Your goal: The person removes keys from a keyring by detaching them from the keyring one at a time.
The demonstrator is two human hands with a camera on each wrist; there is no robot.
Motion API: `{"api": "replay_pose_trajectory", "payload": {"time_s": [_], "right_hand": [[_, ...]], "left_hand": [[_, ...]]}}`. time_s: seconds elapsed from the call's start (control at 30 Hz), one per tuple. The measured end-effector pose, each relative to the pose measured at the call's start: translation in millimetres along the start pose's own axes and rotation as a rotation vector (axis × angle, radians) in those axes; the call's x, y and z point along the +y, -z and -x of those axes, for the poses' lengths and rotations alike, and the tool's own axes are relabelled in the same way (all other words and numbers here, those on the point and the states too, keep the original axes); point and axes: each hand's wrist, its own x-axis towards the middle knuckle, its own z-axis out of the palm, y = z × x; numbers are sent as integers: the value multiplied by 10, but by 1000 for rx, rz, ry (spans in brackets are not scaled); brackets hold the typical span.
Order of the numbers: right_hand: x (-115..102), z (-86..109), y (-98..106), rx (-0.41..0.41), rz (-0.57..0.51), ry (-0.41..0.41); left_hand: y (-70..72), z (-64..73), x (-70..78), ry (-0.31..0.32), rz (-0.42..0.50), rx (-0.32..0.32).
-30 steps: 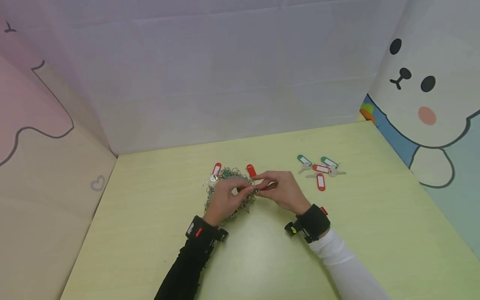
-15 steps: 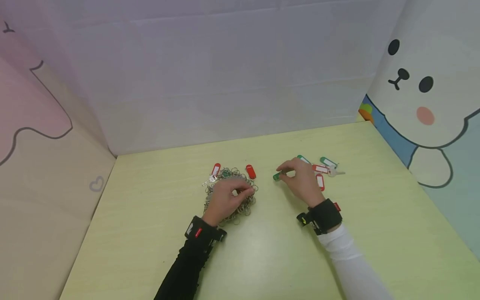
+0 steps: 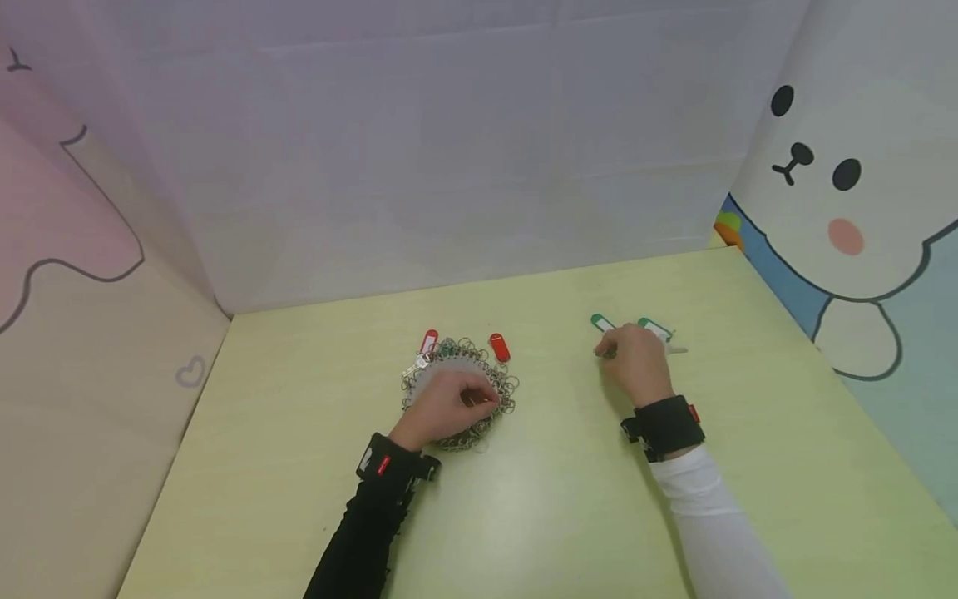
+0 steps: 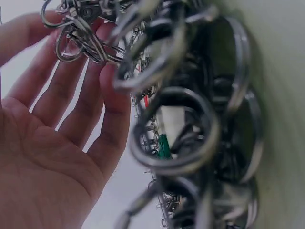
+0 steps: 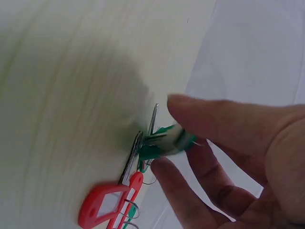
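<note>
My left hand lies over a round pale disc edged with many metal rings. In the left wrist view, its fingertips pinch a small cluster of metal rings at the edge. On the right, my right hand is low over several tagged keys. The right wrist view shows a green key tag, blurred, between its thumb and fingers. Under it lie a key and a red key tag. My hand hides part of this group in the head view.
Two green key tags, one left and one right, show beyond the right hand. Behind the disc lie a red tag and another red tag with a key. A pale cloth wall stands at the back.
My right hand has moved from beside the left hand at the disc to the right, carrying the green key tag to the other tags. My left hand has stayed at the disc, dipping slightly.
</note>
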Motion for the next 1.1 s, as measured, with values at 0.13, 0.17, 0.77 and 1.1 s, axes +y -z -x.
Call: {"api": "replay_pose_trajectory", "payload": {"time_s": [0.13,0.17,0.77,1.1], "right_hand": [[-2,7,-11,-60,6,20],[-12,7,-16,-59,7,31],[-428,58,-266,-209,-230,189],[-564,144,-489,-473,-277,391]], "left_hand": [[-32,-2,13,82,-28,18],[-43,-5,27,112,-49,50],[-127,11,118,382,156,75],[40,7,181,90,213,0]]}}
